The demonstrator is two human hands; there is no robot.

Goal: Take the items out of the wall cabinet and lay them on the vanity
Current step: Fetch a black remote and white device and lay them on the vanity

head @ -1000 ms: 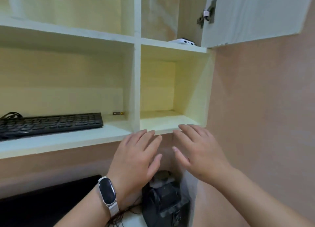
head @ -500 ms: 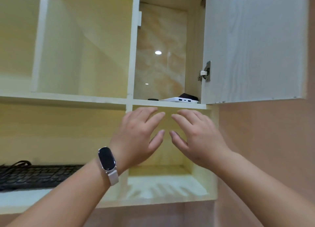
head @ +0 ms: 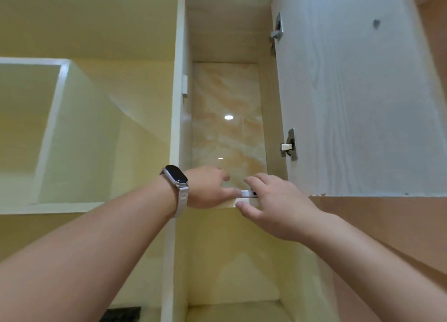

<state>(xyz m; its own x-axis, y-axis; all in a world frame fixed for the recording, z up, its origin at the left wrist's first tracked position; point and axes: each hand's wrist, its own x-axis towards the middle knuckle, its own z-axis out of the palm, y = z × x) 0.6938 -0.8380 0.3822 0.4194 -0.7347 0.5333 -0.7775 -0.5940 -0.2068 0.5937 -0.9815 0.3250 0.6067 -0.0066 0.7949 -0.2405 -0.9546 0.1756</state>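
Note:
A flat white box lies at the front of the upper right shelf of the wall cabinet; only its left end shows. My right hand reaches over it, fingers laid across its top and thumb lower down at the shelf's front edge. My left hand, a dark smartwatch on its wrist, reaches into the same compartment, and one outstretched finger touches the box's left end. Whatever else sits on that shelf is hidden behind my hands.
The cabinet door stands open to the right on two metal hinges. A vertical divider separates the compartment from the bare left bays. The corner of a black keyboard shows on the lower left shelf.
My view has tilted up. Both hands rose from below the upper shelf's edge into the upper right compartment and now touch the white box.

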